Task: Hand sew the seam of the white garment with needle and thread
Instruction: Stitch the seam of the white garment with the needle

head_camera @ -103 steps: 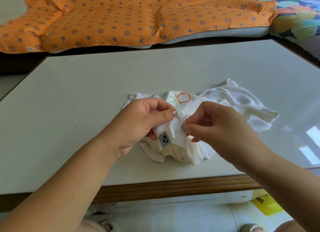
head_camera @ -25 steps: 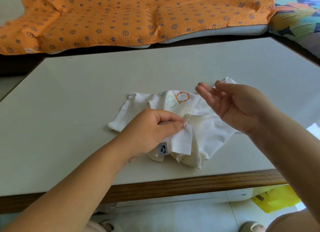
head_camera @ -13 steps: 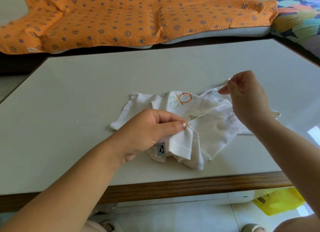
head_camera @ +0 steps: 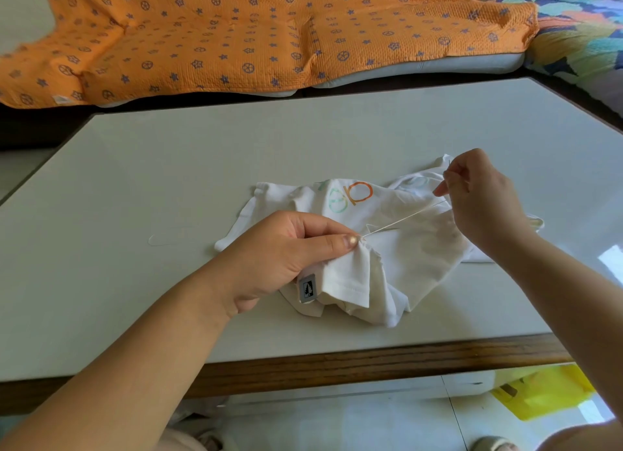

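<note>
Closest to the person, the left hand [head_camera: 286,255] sits low over the front part of the bench [head_camera: 168,180]. Its grip is closed. The thumb and curled fingers pinch a bunched fold of the white garment [head_camera: 404,258], just above a small grey label [head_camera: 307,288]. The rest of the garment lies crumpled on the bench, with colored letters showing on top.

A thin thread [head_camera: 404,218] runs tight from the cloth at the thumb tip, up and away to the right hand [head_camera: 478,197]. That hand is lifted above the far side of the garment. Its grip is closed too, fingertips pinched together. A tiny dark sliver pokes up from them, and it looks like the needle [head_camera: 449,164].

This looks like the pulling part of a stitch, where the thread is drawn through until it is snug. The cloth is puckered at the thumb, so a hard tug could scrunch the seam. The next move would be to bring the needle back down to the fold and poke it in right next to where the thread comes out. The left hand should hold the seam flat.

Past the bench lies an orange blanket [head_camera: 236,39].
</note>
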